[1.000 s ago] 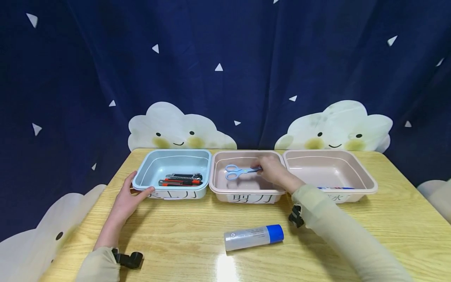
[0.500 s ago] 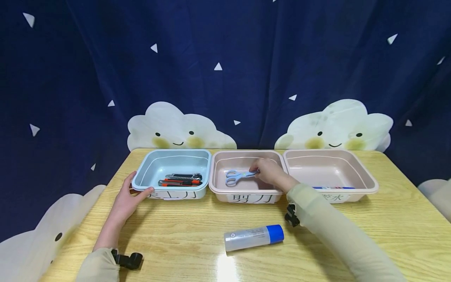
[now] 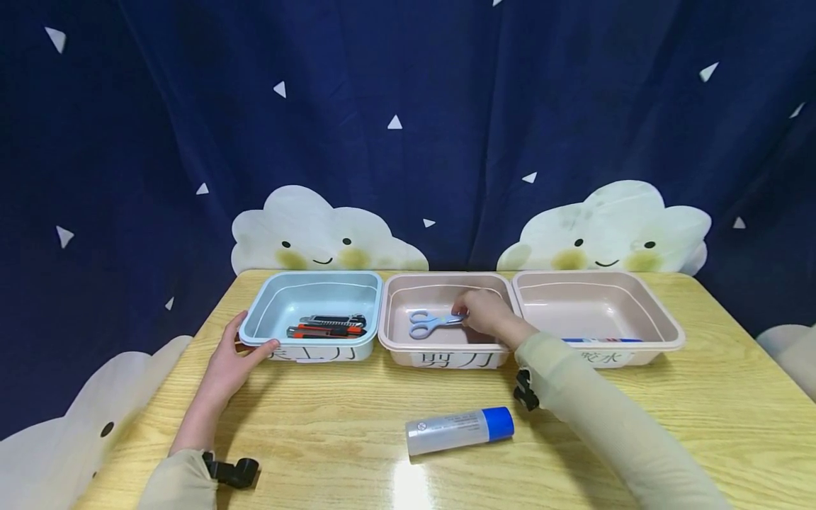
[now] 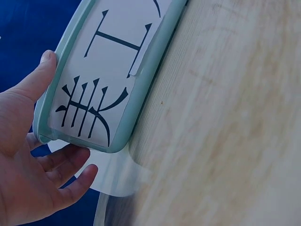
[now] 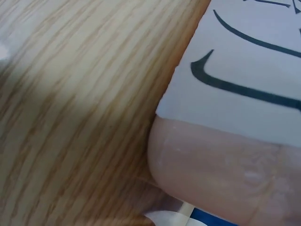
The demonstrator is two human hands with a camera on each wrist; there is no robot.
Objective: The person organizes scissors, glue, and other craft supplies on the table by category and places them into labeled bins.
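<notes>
My right hand reaches into the middle pink bin and pinches a pair of light blue scissors at the blade end. The handle loops point left, low in the bin; whether they touch its floor I cannot tell. At the left, my left hand grips the near left corner of a light blue bin, thumb on its front rim. In the left wrist view, its fingers lie below the rim at the bin's end. Black and red utility knives lie inside. The right wrist view misses the right hand.
A clear glue tube with a blue cap lies on the wooden table in front of the bins. To the right, another pink bin holds blue-and-white items, partly hidden. Paper labels front the bins; a dark blue curtain hangs behind.
My right hand has lowered the scissors further into the middle bin, and its forearm has shifted slightly left. My left hand stays on the blue bin.
</notes>
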